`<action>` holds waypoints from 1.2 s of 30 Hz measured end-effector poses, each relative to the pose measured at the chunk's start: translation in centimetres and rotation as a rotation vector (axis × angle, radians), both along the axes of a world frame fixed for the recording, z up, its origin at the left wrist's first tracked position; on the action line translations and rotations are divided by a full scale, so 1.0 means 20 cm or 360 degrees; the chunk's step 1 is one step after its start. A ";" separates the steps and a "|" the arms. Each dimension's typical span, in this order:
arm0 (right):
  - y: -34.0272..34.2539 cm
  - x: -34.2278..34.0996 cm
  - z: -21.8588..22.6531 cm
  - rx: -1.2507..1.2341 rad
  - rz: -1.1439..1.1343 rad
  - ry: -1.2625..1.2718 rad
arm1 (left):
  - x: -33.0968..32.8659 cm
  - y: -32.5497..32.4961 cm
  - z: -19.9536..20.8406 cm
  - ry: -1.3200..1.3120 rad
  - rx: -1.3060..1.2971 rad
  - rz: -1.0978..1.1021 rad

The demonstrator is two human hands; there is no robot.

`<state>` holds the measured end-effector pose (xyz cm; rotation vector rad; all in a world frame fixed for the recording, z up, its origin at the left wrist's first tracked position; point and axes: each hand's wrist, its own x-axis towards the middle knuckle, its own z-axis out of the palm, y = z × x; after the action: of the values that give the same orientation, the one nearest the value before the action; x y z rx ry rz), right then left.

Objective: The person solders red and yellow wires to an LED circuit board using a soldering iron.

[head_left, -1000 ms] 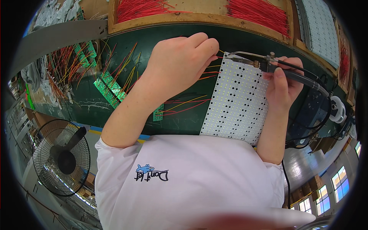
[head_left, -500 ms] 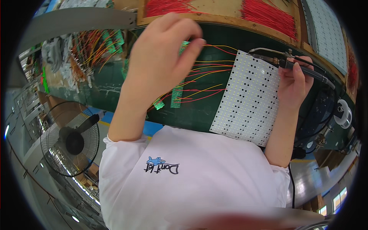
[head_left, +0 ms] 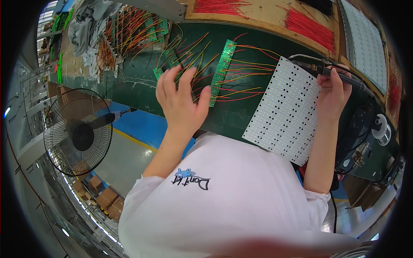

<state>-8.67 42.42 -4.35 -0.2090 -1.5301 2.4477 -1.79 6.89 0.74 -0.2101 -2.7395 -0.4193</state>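
My left hand (head_left: 183,101) is open, its fingers spread over a bundle of red and yellow wires and the near end of a green circuit board (head_left: 171,58); whether the fingertips touch them is unclear. To its right lies a long green circuit board strip (head_left: 222,71). Red and yellow wires (head_left: 247,74) run from that strip to the edge of a white panel (head_left: 282,109) covered with small yellowish and black dots. My right hand (head_left: 332,92) grips a black soldering iron (head_left: 350,81) with a thin bent metal tube beside its tip, above the panel's far right corner.
Wooden trays hold bundles of red wires (head_left: 309,32) at the back. Wired green boards (head_left: 133,32) are heaped at the far left beside grey bags (head_left: 88,32). A solder spool (head_left: 382,131) stands at right, and a black fan (head_left: 81,135) at left.
My left hand has drawn back nearer my body, its fingers now spread, uncovering the boards. The strip and panel sit slightly further right in view. My right hand keeps its hold on the iron.
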 end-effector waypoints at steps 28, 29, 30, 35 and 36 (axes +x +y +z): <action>0.11 0.23 -0.08 -0.0326 0.0260 0.0158 | -0.25 0.22 -0.16 -0.0126 0.0463 -0.0170; 0.10 0.23 -0.09 -0.0334 0.0263 0.0170 | -0.28 0.21 -0.17 -0.0097 0.0419 -0.0185; 0.10 0.23 -0.08 -0.0303 0.0235 0.0158 | -0.31 0.21 -0.16 -0.0086 0.0409 -0.0184; 0.07 0.25 -0.09 -0.0209 0.0131 0.0139 | -0.46 0.17 -0.11 -0.0442 0.0656 -0.0213; 0.08 0.25 -0.10 -0.0177 0.0118 0.0124 | -0.47 0.16 -0.09 -0.0437 0.0646 -0.0213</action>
<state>-3.68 44.04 -6.36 -0.0768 -1.3957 2.5689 -11.19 10.16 -1.07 -0.2430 -2.8303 -1.0989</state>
